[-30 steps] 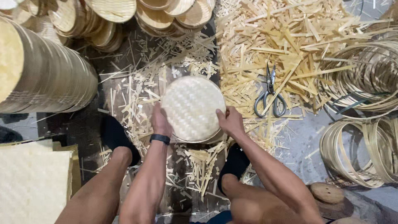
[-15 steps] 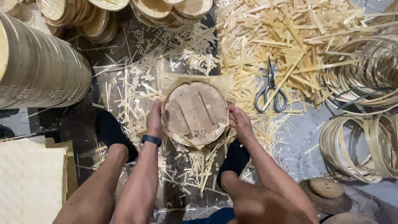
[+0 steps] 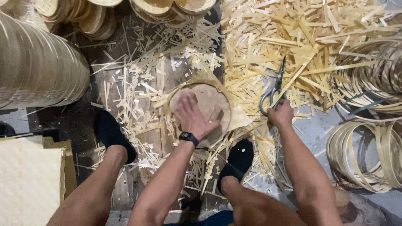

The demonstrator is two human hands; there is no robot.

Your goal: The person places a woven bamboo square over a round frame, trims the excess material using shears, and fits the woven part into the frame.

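Pressing flat on a round woven disc (image 3: 207, 109), the left hand (image 3: 191, 117) lies palm down with its fingers spread and open, covering the disc's left and middle part. A dark watch sits on that wrist. The disc rests on the dark wooden floor (image 3: 79, 121) between the person's two feet in dark socks, with pale woven matting sticking out from under its edge on the right side.

Off to the right of the disc, the right hand (image 3: 280, 115) is curled closed around the handles of a pair of metal scissors (image 3: 273, 88). The scissors lie on the littered floor with their blades pointing up and away from the person, and the hand sits at their lower end. The two hands are apart, with the disc's right rim and a bit of matting between them.

Bamboo strips and offcuts (image 3: 293, 42) cover the floor above and to the right of the disc. Coiled bamboo hoops (image 3: 368, 155) lie at the right edge, near the right forearm. A row of stacked round frames (image 3: 37, 71) stands at the left, and more finished round pieces (image 3: 167, 6) lie along the top edge. A pale woven sheet (image 3: 25, 184) fills the lower left corner.
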